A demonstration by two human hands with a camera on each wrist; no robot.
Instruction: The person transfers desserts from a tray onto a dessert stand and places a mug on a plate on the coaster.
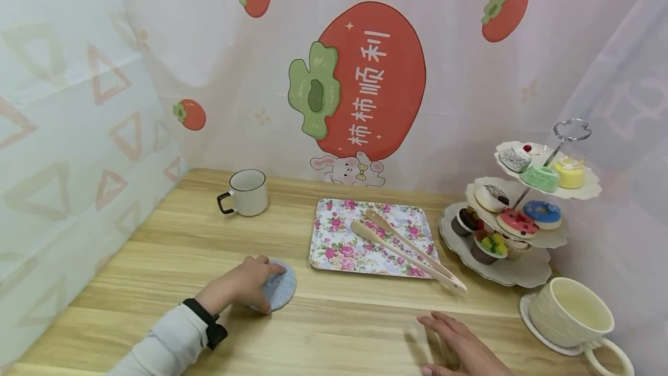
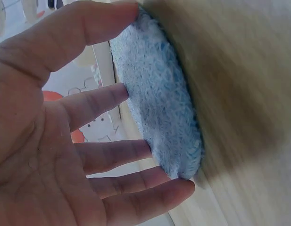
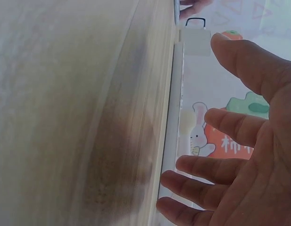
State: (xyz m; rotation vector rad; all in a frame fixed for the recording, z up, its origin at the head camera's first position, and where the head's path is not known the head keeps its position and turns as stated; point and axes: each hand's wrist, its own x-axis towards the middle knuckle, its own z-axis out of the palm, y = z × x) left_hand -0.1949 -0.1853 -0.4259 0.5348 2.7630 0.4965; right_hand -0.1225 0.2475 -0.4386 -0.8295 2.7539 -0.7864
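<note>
My left hand [image 1: 252, 284] holds a round blue-grey coaster [image 1: 280, 286] by its edge, thumb on one side and fingers on the other. Seen from the left wrist, the coaster [image 2: 159, 94] has a coarse woven texture and is close to the wooden table; whether it is lifted off cannot be told. My right hand [image 1: 461, 348] hovers low over the front of the table, fingers spread and holding nothing. Beyond the coaster stands a white mug [image 1: 249, 196] with a black rim and handle.
A floral tray [image 1: 334, 242] bears wooden tongs [image 1: 399, 251] that jut over its front right corner. At right rises a three-tier stand [image 1: 496, 268] of cakes and donuts. Near the right edge, a cream mug [image 1: 566, 318] sits on another coaster [image 1: 543, 338].
</note>
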